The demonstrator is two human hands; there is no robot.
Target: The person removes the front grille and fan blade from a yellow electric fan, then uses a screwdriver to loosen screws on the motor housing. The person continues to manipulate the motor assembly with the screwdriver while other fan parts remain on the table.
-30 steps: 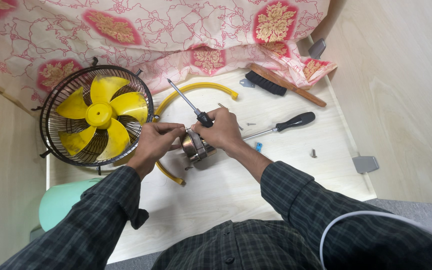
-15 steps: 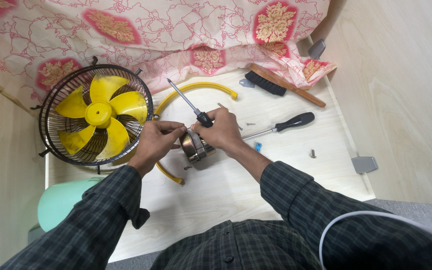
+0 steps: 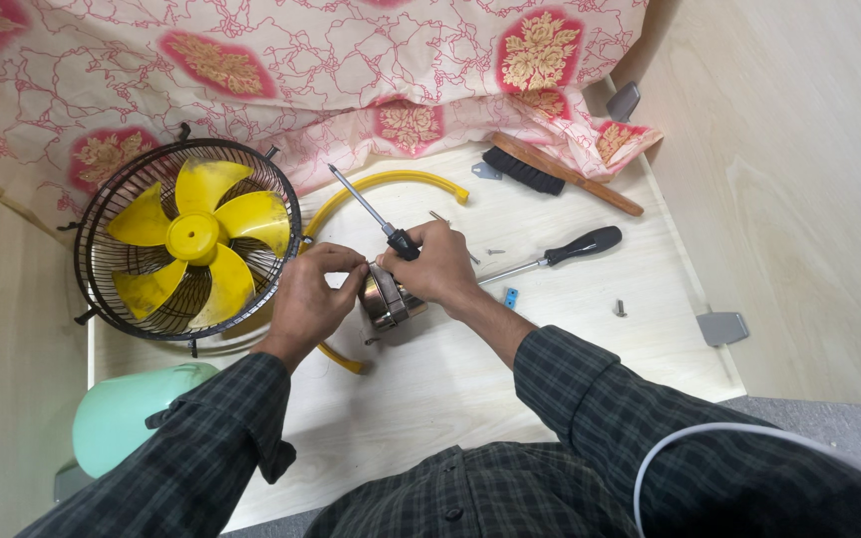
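A small shiny metal motor rests on the pale wooden board between my hands. My left hand pinches its top edge with the fingertips; whether a screw sits between them is too small to tell. My right hand presses on the motor's right side and grips a black-handled screwdriver, whose shaft points up and to the left. A yellow ring curves behind and under my hands.
A black wire cage with a yellow fan blade lies at the left. A second screwdriver, a brush, loose screws and a small blue piece lie at the right. Patterned cloth covers the back; a green object sits front left.
My left fingertips have closed in on the motor's top edge. The right hand, the screwdriver and the motor keep almost the same place.
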